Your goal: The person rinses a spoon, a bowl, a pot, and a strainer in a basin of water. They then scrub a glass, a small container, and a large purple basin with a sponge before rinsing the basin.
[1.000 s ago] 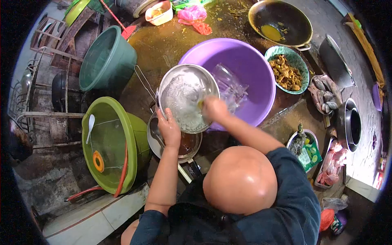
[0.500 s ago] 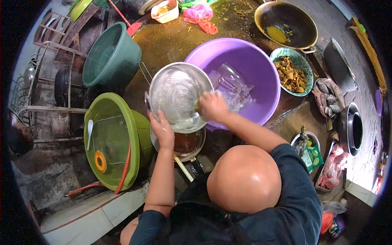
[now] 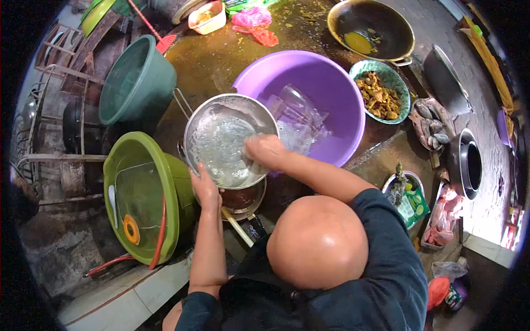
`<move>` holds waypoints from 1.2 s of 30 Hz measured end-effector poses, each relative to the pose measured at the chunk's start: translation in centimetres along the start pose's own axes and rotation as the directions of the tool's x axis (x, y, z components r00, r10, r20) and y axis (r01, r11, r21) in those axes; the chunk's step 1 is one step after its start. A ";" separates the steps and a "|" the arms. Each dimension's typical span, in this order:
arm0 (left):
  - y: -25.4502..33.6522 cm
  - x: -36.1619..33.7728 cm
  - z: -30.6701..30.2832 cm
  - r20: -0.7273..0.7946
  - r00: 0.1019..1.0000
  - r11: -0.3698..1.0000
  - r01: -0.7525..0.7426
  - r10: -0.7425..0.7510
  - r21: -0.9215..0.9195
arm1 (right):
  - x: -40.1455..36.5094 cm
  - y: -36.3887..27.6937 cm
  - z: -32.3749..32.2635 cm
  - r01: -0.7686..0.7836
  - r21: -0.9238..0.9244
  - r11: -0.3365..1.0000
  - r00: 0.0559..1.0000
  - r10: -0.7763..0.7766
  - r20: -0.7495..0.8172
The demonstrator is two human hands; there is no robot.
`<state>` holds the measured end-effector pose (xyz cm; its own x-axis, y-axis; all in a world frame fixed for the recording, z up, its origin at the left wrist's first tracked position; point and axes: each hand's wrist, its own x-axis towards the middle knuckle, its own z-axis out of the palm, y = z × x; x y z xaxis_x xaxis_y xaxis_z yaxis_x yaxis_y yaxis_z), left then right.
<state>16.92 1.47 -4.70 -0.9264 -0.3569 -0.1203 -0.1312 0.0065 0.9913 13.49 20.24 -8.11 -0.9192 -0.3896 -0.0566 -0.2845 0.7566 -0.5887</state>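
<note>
A metal pot (image 3: 212, 118) is tilted toward the camera, with cloudy, sudsy water inside. My left hand (image 3: 205, 188) grips its near left rim. Inside the pot, near the right side, is my right hand (image 3: 265, 150), its fingers curled; what they hold is hidden. Just right of the pot stands a purple basin (image 3: 337, 99) containing clear glassware (image 3: 303, 110). Below the pot, another metal pot (image 3: 251, 201) with brown contents is partly covered.
A green tub (image 3: 171, 220) with a red hose and a teal tub (image 3: 160, 83) stand at the left. At the right are a wok (image 3: 395, 33), a bowl of cooked food (image 3: 381, 96), a fish tray (image 3: 433, 124) and a meat tray (image 3: 441, 220).
My right hand has moved from the pot's right rim farther into the pot, toward the left. Most of the scene has shifted slightly left in view.
</note>
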 end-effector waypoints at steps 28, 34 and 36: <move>-2.0 0.9 -3.4 -0.066 0.974 0.975 0.221 -0.218 0.032 | -1.8 -1.6 -2.3 0.346 0.414 0.842 0.862 -0.459 0.212; 0.7 0.4 -3.0 0.124 0.727 0.737 0.673 -0.675 0.062 | -1.4 -3.7 -9.4 0.523 0.427 0.737 0.620 0.015 -0.785; -0.9 0.9 -2.2 0.181 0.674 0.688 0.725 -0.716 0.026 | -0.2 -3.5 -7.1 0.559 0.324 0.763 0.519 -0.017 -0.855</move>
<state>17.04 -0.94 -5.59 -0.5940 -0.0764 -0.8008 -0.7709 -0.2304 0.5938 12.76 21.44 -0.28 -0.7044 0.2337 0.6702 -0.6430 0.1898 -0.7420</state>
